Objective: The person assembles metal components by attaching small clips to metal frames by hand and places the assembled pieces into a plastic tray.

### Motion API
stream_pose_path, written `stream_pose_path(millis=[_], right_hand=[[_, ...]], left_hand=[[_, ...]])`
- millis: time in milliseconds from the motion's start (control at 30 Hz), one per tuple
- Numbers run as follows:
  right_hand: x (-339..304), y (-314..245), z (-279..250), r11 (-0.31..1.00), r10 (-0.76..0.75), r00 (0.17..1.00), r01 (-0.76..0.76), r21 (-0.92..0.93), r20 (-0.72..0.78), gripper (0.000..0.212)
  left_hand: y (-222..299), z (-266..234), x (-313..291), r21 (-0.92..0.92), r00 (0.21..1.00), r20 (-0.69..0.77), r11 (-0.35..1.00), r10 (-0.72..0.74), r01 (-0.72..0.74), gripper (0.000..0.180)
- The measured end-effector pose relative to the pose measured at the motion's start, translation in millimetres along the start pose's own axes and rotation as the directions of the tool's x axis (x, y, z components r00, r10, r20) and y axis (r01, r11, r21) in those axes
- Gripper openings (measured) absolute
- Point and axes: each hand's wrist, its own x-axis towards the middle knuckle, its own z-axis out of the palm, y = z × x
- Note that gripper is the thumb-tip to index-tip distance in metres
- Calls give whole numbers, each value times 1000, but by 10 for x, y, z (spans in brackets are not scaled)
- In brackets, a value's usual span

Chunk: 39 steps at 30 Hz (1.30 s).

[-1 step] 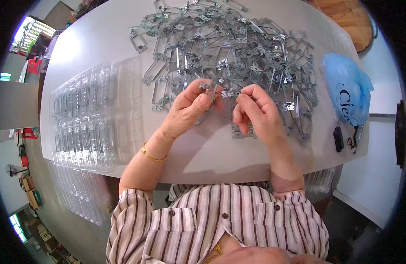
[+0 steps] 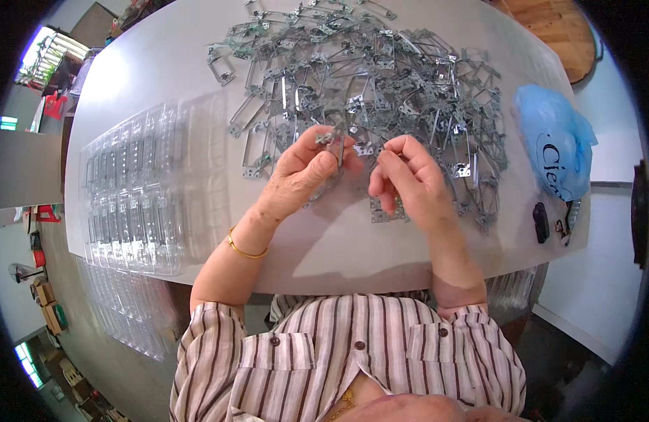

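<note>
My left hand [image 2: 300,172] is closed on a thin metal bracket [image 2: 329,138], pinched between thumb and fingers at the near edge of a large heap of similar brackets [image 2: 366,74]. To its right, my right hand [image 2: 412,176] is closed in a pinch, thumb against forefinger. Whatever sits between those fingertips is too small to make out. Below the right hand's curled fingers, a few flat metal pieces [image 2: 387,211] lie on the table, partly hidden by the hand.
On the left of the white table [image 2: 303,260] lies a clear plastic tray [image 2: 131,193] with rows of metal brackets in it. More clear trays [image 2: 124,302] are below the table's left edge. At the right are a blue plastic bag [image 2: 553,141] and a small black object [image 2: 541,223].
The curled lower fingers of my right hand have shifted slightly left. The bracket in my left hand has turned a little.
</note>
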Motion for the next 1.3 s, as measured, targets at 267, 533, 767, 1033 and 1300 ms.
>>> stream_pose_path(millis=[267,533,767,1033,1300], right_hand=[[83,255,38,998,-58,998,58,-13,-15,18],[103,199,22,975,-168,975,186,122,-148,14],[140,219,-167,904,-426,891,414,-103,-158,14],[87,201,-165,809,-538,842,532,-250,49,15],[110,264,-125,798,-536,844,518,-308,29,14]], left_hand=[[38,54,79,-23,983,42,984,179,-178,50],[41,81,78,-38,984,74,986,164,-161,55],[103,26,61,-232,987,132,965,-94,123,72],[88,10,67,-141,947,215,952,-238,271,56],[266,154,0,-74,919,168,925,-357,373,39]])
